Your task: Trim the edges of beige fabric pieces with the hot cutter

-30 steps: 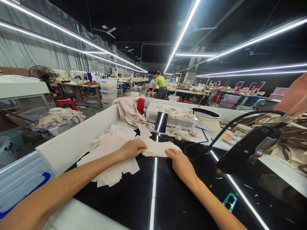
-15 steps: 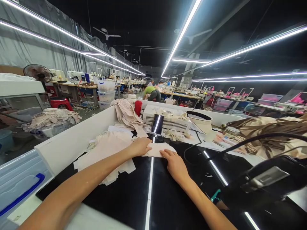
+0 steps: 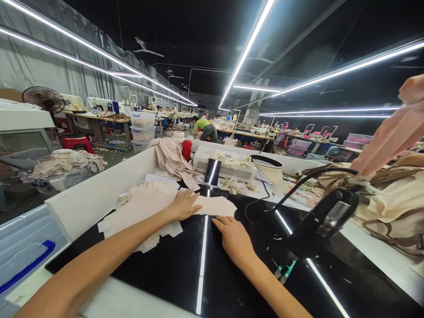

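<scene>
A pale cream fabric piece (image 3: 217, 206) lies flat on the glossy black work surface (image 3: 179, 274). My left hand (image 3: 182, 206) is open, its outstretched fingers over the left end of that piece. Below the piece's near edge, my right hand (image 3: 234, 240) rests open with fingers stretched on the black surface; whether the fingertips touch the cloth I cannot tell. A stack of similar cream pieces (image 3: 132, 214) spreads out under and beside my left forearm. Just beyond the single piece stands a dark, shiny cylinder (image 3: 213, 173).
A black device with a cable (image 3: 326, 225) hangs at right, above a teal-handled tool (image 3: 287, 270). Behind are draped fabric (image 3: 172, 159), a red cone (image 3: 186, 150), a vented white box (image 3: 225, 167) and a round cream container (image 3: 270, 168). Brown-strapped cloth (image 3: 394, 207) is heaped at right.
My right hand has drawn back off the fabric piece toward me. My left fingers are spread wider. The view has shifted slightly, and the black device shows farther left, with a pink wrapped strip above it.
</scene>
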`<control>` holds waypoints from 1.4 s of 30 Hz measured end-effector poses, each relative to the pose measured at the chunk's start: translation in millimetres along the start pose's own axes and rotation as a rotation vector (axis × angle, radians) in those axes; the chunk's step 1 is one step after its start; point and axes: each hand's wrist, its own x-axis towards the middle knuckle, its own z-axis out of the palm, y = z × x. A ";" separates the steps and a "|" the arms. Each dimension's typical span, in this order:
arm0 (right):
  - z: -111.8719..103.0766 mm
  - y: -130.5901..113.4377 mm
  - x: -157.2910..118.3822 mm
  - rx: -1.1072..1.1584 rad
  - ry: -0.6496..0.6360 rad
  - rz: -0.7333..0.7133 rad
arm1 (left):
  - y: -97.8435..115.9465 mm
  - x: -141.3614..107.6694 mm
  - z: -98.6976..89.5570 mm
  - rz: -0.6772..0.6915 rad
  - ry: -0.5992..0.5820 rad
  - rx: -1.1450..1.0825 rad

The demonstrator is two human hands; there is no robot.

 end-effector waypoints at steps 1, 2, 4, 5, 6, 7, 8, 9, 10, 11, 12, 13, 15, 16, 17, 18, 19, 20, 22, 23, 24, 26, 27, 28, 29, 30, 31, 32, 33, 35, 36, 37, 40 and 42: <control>0.3 -2.7 -4.3 0.013 0.000 -0.019 | -4.6 -4.6 -5.5 0.009 0.023 -0.006; 0.7 -4.9 -8.9 0.026 0.003 -0.039 | -10.4 -10.2 -12.0 0.015 0.050 -0.011; 1.4 -8.5 -18.9 0.060 0.018 -0.086 | -25.5 -23.4 -27.8 0.016 0.111 -0.015; 1.9 -10.3 -24.3 0.079 0.028 -0.116 | -34.2 -30.6 -36.8 0.010 0.142 -0.014; 2.5 -12.1 -29.8 0.100 0.039 -0.149 | -43.3 -37.9 -46.1 -0.002 0.172 -0.011; 3.4 -14.0 -35.3 0.121 0.049 -0.183 | -52.3 -45.2 -55.3 -0.020 0.199 -0.005; 4.6 -16.0 -40.8 0.141 0.057 -0.213 | -60.6 -52.4 -64.0 -0.045 0.223 0.004; 6.3 -18.1 -46.0 0.163 0.072 -0.246 | -67.9 -59.4 -71.7 -0.075 0.242 0.015; 8.2 -20.1 -50.9 0.188 0.100 -0.284 | -73.6 -66.0 -78.0 -0.108 0.255 0.028; 10.4 -22.0 -55.3 0.216 0.139 -0.326 | -77.6 -72.3 -82.7 -0.140 0.259 0.041; 12.4 -23.7 -59.0 0.245 0.188 -0.368 | -79.7 -78.1 -85.5 -0.169 0.255 0.053; 14.2 -25.3 -62.2 0.273 0.241 -0.410 | -79.9 -83.3 -86.6 -0.193 0.245 0.063; 16.2 -28.0 -66.5 0.315 0.326 -0.470 | -76.2 -91.3 -83.9 -0.231 0.218 0.080; 16.1 -29.3 -67.9 0.324 0.346 -0.485 | -73.2 -93.7 -81.0 -0.249 0.207 0.089; 15.5 -30.4 -68.9 0.330 0.354 -0.496 | -70.1 -95.0 -77.7 -0.269 0.202 0.099; 14.3 -31.5 -69.6 0.332 0.355 -0.502 | -67.4 -95.3 -74.3 -0.294 0.203 0.110; 12.8 -32.6 -70.3 0.333 0.350 -0.505 | -65.3 -94.6 -71.4 -0.322 0.209 0.122; 11.3 -33.5 -70.9 0.334 0.346 -0.510 | -64.1 -93.1 -69.1 -0.350 0.219 0.133; 8.5 -34.9 -72.2 0.330 0.341 -0.527 | -63.8 -89.3 -66.8 -0.402 0.237 0.148; 7.5 -35.3 -73.0 0.326 0.340 -0.536 | -64.3 -87.6 -66.7 -0.419 0.240 0.149; 6.8 -35.5 -73.9 0.322 0.340 -0.547 | -65.0 -86.5 -67.0 -0.431 0.239 0.144; 6.7 -35.4 -75.5 0.322 0.335 -0.557 | -66.2 -86.2 -68.1 -0.440 0.238 0.126; 7.3 -35.2 -76.2 0.326 0.334 -0.559 | -66.7 -87.1 -68.5 -0.440 0.241 0.116; 8.2 -35.0 -76.8 0.332 0.336 -0.560 | -67.0 -88.4 -68.8 -0.439 0.247 0.104; 9.5 -34.7 -77.1 0.337 0.337 -0.564 | -67.5 -89.8 -69.0 -0.436 0.255 0.093; 11.1 -34.5 -77.3 0.341 0.337 -0.568 | -68.1 -91.2 -69.4 -0.434 0.263 0.079; 12.6 -34.5 -77.3 0.350 0.345 -0.568 | -68.9 -92.3 -70.1 -0.429 0.272 0.063; 13.8 -34.6 -77.4 0.359 0.346 -0.563 | -69.7 -92.9 -71.4 -0.422 0.281 0.044; 14.4 -34.9 -77.6 0.371 0.339 -0.552 | -70.1 -93.0 -73.4 -0.410 0.290 0.021; 12.3 -37.0 -78.8 0.419 0.305 -0.514 | -68.3 -92.1 -80.1 -0.377 0.311 -0.033; 9.4 -38.8 -79.8 0.472 0.270 -0.481 | -65.5 -91.5 -84.6 -0.357 0.323 -0.065; 5.2 -41.3 -80.9 0.558 0.226 -0.438 | -61.1 -91.3 -89.3 -0.337 0.335 -0.102; -10.8 -50.5 -80.9 1.060 0.058 -0.183 | -43.1 -94.1 -101.6 -0.282 0.383 -0.235; -20.0 -55.0 -77.0 1.173 0.041 -0.035 | -31.3 -98.4 -103.9 -0.225 0.371 -0.327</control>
